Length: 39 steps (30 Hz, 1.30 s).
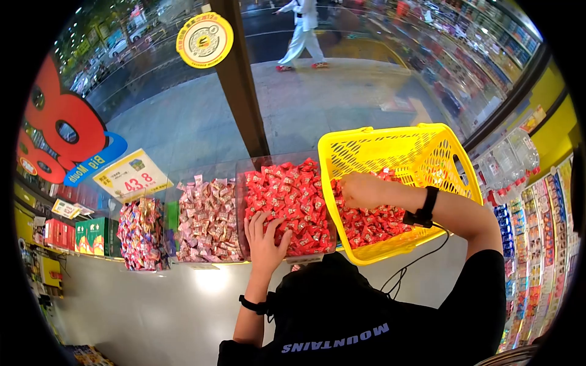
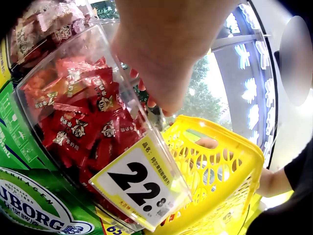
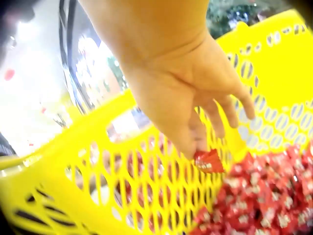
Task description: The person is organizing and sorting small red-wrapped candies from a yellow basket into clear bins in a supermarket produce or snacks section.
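Inside the yellow shopping basket (image 1: 390,135), my right hand (image 1: 361,190) is over a heap of red wrapped candies (image 1: 375,226). In the right wrist view this hand (image 3: 181,93) pinches one red wrapped candy (image 3: 209,161) between thumb and index finger, its other fingers hanging loose near the basket wall (image 3: 161,171). My left hand (image 1: 264,244) lies with spread fingers at the front of a clear bin of red candies (image 1: 287,201), left of the basket. From the left wrist, that hand (image 2: 156,73) reaches over the bin's rim, its fingertips partly hidden behind the clear wall.
Left of the red bin stand a bin of pink candies (image 1: 209,219) and a pile of multicoloured ones (image 1: 141,235). A price card (image 2: 139,181) is on the bin's front. Behind is a window with a dark post (image 1: 241,79); shelves of packets (image 1: 537,244) line the right.
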Each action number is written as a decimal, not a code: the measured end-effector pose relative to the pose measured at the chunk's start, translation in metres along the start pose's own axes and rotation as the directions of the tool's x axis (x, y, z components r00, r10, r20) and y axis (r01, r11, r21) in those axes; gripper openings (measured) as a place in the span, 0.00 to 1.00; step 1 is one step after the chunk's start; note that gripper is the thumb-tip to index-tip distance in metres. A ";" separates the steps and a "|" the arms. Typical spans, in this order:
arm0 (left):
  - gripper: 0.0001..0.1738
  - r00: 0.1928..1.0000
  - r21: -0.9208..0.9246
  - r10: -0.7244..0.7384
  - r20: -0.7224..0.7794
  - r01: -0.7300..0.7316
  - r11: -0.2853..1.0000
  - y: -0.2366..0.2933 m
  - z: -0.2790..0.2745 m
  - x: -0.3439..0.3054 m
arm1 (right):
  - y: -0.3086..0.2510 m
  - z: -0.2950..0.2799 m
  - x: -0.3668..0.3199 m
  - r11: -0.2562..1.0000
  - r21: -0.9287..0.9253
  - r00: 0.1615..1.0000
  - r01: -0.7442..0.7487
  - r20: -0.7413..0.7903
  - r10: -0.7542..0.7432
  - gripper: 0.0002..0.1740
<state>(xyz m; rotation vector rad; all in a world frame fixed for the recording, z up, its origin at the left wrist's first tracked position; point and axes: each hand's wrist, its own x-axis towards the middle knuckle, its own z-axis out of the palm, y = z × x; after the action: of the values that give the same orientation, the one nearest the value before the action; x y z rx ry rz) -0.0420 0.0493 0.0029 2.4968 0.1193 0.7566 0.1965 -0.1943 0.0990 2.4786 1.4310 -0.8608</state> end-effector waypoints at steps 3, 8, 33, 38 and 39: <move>0.22 0.998 -0.023 0.054 -0.023 -0.054 0.998 0.007 -0.011 0.016 | -0.029 -0.037 -0.053 0.965 -0.137 0.792 0.222 -0.552 -0.261 0.10; 0.29 0.981 -0.193 0.193 0.000 -0.189 0.963 0.047 -0.037 0.049 | -0.081 -0.051 -0.078 0.894 -0.090 0.617 0.439 -0.693 -0.373 0.08; 0.15 1.000 0.078 0.007 0.011 -0.008 0.997 -0.010 0.009 0.008 | 0.044 0.055 0.021 0.999 -0.044 0.985 -0.009 -0.175 0.001 0.47; 0.18 1.000 0.067 -0.006 0.013 0.005 0.998 -0.008 0.005 0.008 | 0.041 0.105 0.046 0.994 -0.113 0.971 -0.011 -0.239 -0.016 0.50; 0.18 1.000 0.068 -0.014 0.016 0.012 0.998 -0.008 0.006 0.007 | 0.041 0.104 0.047 0.992 -0.121 0.978 -0.018 -0.210 -0.008 0.50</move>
<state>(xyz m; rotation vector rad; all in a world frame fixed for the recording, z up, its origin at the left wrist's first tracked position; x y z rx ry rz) -0.0320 0.0552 -0.0019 2.5637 0.1578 0.7378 0.2064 -0.2225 -0.0184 2.5398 1.4900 -0.5041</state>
